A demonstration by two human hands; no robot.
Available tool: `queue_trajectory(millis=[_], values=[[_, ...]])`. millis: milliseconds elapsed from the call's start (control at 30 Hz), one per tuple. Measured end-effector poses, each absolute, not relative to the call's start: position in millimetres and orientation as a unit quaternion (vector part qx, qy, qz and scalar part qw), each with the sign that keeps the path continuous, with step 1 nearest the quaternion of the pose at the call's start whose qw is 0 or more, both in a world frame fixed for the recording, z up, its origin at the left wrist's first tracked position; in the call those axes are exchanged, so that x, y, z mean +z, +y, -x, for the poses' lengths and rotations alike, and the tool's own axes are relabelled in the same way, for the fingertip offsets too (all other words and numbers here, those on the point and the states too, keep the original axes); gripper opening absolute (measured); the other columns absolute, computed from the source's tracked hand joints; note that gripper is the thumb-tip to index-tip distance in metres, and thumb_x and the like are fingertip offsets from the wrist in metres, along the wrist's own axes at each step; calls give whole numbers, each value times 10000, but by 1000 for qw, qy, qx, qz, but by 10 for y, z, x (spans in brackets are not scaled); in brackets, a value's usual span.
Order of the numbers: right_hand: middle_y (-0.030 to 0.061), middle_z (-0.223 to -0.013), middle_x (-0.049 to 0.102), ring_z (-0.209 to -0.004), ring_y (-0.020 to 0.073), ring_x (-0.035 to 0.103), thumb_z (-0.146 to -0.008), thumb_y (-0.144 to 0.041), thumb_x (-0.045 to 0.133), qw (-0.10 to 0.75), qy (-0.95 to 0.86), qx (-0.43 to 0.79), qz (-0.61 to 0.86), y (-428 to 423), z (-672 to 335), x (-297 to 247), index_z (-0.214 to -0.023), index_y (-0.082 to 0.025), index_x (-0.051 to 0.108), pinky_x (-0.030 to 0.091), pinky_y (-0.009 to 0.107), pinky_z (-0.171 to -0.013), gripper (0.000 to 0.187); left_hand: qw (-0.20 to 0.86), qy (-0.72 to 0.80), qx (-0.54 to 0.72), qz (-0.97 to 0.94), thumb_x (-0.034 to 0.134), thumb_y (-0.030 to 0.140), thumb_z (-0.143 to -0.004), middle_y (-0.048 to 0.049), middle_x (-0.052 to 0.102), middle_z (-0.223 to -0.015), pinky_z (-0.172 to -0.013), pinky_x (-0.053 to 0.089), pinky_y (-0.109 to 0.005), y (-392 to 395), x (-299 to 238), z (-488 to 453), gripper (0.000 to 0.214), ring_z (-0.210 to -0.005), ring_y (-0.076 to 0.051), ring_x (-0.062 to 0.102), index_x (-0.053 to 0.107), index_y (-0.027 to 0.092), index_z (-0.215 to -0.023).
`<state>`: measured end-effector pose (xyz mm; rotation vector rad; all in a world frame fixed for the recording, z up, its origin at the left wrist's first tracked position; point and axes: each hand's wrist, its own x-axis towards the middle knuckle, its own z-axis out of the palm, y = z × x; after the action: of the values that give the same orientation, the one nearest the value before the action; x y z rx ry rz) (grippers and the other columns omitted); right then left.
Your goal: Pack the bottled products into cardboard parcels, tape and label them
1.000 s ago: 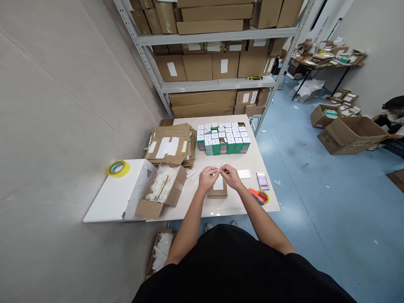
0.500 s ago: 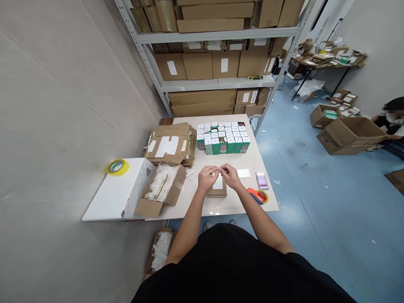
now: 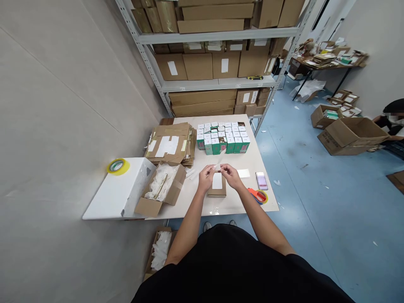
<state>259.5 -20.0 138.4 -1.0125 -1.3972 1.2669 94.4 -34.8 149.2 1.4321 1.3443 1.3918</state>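
My left hand (image 3: 206, 177) and my right hand (image 3: 230, 175) meet above the white table (image 3: 227, 206), fingers pinched on a small clear strip or wrapper (image 3: 218, 168) held between them. Just beneath the hands lies a small brown carton with a white label (image 3: 217, 185). Behind it stands a block of several green-and-white product boxes (image 3: 222, 137). A white label sheet (image 3: 243, 173) lies to the right of my right hand.
A stack of flattened cartons (image 3: 170, 144) lies at the table's left. An open box of white wrappers (image 3: 162, 188) sits near a tape roll (image 3: 118, 166). A tape dispenser (image 3: 259, 195) is on the right. Shelving with cartons (image 3: 205, 63) stands behind. Another person (image 3: 393, 120) crouches far right.
My hands have lifted slightly and drawn a little apart, showing more of the brown carton's white label under them. The rest of the table is as it was.
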Motion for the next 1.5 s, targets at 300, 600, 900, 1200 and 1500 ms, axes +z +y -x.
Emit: queue_trajectory(millis=[300, 600, 900, 1200, 1500], values=[[113, -1360, 651, -1371, 292, 547, -897, -539, 680, 462, -573, 524, 429, -250, -2704, 1348, -892, -250, 689, 520, 357, -918, 289, 323, 526, 531, -581, 787, 518, -880, -97, 737, -1159, -1004, 577, -417, -394, 1438, -1054, 293, -1151, -250, 680, 848, 260, -1008], [100, -1600, 529, -1377, 307, 594, -909, -517, 700, 463, -558, 579, 373, -318, -2947, 1335, -883, -260, 657, 481, 464, -1094, 262, 359, 551, 559, -505, 706, 593, -915, -98, 775, -1069, -916, 590, -380, -470, 1363, -1199, 399, -1031, -247, 721, 818, 211, -927], [123, -1461, 658, -1383, 320, 594, -897, -483, 685, 471, -500, 602, 408, -274, -3093, 1149, -892, -261, 625, 522, 452, -1049, 229, 399, 538, 513, -537, 536, 720, -975, -117, 787, -1108, -1016, 568, -445, -572, 1211, -1551, 602, -1151, -296, 714, 823, 194, -1038], [115, -1518, 620, -1438, 323, 546, -880, -504, 709, 457, -501, 612, 406, -256, -3257, 1169, -872, -263, 620, 450, 508, -1148, 257, 312, 592, 550, -499, 775, 451, -873, -107, 796, -1094, -980, 570, -439, -530, 1168, -1658, 240, -1094, -273, 716, 836, 219, -866], [114, -1568, 557, -1404, 338, 561, -828, -590, 775, 465, -517, 603, 390, -163, -3200, 1113, -816, -252, 686, 494, 496, -1099, 350, 314, 593, 553, -494, 782, 413, -849, -120, 789, -1118, -884, 597, -391, -570, 1195, -1549, 203, -1066, -261, 727, 844, 220, -850]])
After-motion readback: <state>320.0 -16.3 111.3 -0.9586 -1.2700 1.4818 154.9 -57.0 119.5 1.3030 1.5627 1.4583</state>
